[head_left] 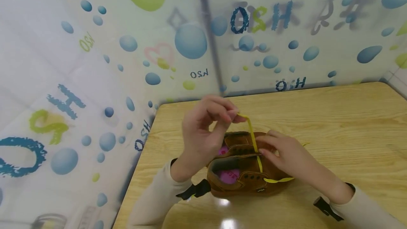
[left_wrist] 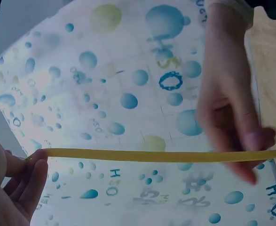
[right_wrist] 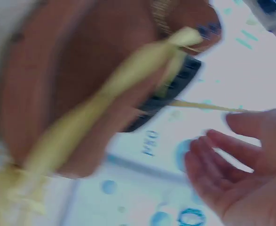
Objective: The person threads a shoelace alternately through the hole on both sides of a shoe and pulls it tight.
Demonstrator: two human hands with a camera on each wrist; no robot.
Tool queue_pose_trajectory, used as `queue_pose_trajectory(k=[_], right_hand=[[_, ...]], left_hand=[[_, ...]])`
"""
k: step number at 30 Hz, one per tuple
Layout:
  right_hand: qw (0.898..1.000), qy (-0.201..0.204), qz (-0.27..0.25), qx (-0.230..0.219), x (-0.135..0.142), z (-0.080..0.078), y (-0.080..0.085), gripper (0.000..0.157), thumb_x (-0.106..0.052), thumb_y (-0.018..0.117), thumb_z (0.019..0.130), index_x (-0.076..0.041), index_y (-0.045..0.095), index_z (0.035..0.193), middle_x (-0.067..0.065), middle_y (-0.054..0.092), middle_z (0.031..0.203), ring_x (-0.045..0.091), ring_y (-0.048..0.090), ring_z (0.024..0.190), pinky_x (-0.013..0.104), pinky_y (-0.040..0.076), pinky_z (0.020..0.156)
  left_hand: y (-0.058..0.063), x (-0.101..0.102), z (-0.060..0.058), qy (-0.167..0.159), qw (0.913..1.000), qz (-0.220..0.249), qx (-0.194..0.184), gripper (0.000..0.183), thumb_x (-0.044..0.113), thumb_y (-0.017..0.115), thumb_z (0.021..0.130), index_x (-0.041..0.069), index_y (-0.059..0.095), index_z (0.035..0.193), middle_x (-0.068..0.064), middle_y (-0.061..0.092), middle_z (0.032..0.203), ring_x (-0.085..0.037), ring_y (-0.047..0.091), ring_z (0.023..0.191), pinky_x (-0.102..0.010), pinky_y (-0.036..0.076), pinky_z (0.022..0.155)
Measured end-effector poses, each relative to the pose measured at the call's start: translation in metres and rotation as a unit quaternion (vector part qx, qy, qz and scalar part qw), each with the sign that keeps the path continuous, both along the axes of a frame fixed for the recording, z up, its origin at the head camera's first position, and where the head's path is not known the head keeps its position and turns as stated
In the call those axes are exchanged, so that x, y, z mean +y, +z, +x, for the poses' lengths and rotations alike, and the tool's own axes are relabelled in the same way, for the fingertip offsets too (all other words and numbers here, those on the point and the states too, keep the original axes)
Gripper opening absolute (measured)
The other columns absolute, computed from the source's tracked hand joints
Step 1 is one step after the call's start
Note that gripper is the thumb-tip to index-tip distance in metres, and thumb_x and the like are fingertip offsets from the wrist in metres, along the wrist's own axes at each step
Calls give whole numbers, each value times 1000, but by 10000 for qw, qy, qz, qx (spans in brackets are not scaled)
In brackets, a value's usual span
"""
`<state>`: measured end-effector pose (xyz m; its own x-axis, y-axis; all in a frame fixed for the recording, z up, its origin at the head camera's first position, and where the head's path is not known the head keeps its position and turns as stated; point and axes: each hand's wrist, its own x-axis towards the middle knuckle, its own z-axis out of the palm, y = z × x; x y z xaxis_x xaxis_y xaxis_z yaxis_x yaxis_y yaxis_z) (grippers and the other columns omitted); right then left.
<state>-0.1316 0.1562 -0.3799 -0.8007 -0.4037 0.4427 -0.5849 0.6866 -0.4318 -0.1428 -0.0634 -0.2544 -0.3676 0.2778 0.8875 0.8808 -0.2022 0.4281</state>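
Running from the near shoe (head_left: pixel 251 185) on the counter (head_left: pixel 349 126) to the closed, pinching left fingers (head_left: pixel 219 111), the lace (head_left: pixel 252 133) is looking light, limp and probably easiest gripped near its end, the right fingers (head_left: pixel 270 140) bending close by, their grip unclear.

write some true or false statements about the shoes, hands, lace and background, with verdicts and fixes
1. The left hand pinches a yellow lace. True.
2. Only one shoe is in view. False: two brown shoes sit side by side.
3. Pink shows inside the near shoe. True.
4. In the head view, the right hand is the higher one. False: the left is higher than the right hand.
5. The table top has a wood-grain look. True.
6. The wall behind is plain. False: the wall carries blue and green rounded shapes.
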Motion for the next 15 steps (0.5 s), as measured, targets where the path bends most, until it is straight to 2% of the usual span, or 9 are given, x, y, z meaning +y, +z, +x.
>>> queue_pose_trajectory(k=[2, 4, 6, 8, 11, 13, 15], right_hand=[[9957, 314, -833, 269, 2, 4, 14, 29, -3, 69, 90, -11, 70, 117, -4, 68, 100, 3, 61, 82, 20, 51, 71], [9805, 891, -1712, 373, 2, 10, 29, 31, 4, 61, 93, -9, 69, 121, -4, 70, 107, 3, 62, 88, 17, 50, 74], [9521, 1765, -2478, 318, 1, 18, 44, 32, 5, 52, 98, -6, 67, 123, -3, 71, 114, 5, 63, 96, 18, 49, 80], [9139, 2760, -2961, 299, -3, 25, 55, 31, 2, 44, 102, -2, 65, 123, 1, 71, 114, 11, 64, 100, 22, 50, 82], [8544, 4033, -3259, 329, -9, 32, 66, 28, -3, 43, 104, 0, 65, 119, 8, 69, 102, 17, 62, 93, 28, 50, 75], [8335, 4447, -3267, 283, -12, 36, 70, 23, -3, 46, 103, 0, 66, 114, 10, 64, 92, 17, 60, 87, 27, 49, 70], [8222, 4666, -3254, 192, -13, 39, 71, 16, 1, 50, 100, 1, 65, 107, 10, 61, 87, 16, 58, 81, 26, 47, 65]], left_hand=[[1, 1, 10, -65, 9986, -271, 451, 14, -8, 57, 94, -4, 54, 81, -23, 61, 84, -28, 70, 74, -31, 61, 70], [1, 1, 19, -51, 9938, -569, 952, 12, -5, 60, 94, -3, 56, 83, -20, 65, 83, -25, 70, 77, -26, 60, 72], [-1, 1, 26, -25, 9854, -904, 1441, 9, 0, 62, 94, -1, 59, 86, -16, 69, 84, -20, 71, 79, -22, 59, 77], [-2, 2, 31, -12, 9729, -1253, 1944, 4, 0, 67, 91, 0, 64, 88, -12, 71, 85, -15, 72, 82, -19, 57, 83], [-4, 2, 37, 136, 9475, -1659, 2731, 6, 4, 75, 86, 6, 70, 90, -2, 75, 88, -9, 70, 84, -16, 54, 89], [-4, 1, 38, 217, 9296, -1814, 3201, 11, 8, 79, 82, 10, 73, 91, 2, 76, 90, -6, 68, 84, -16, 53, 89], [-3, 0, 38, 297, 9142, -1919, 3557, 11, 12, 80, 82, 13, 75, 92, 5, 77, 91, -5, 66, 83, -15, 52, 89]])
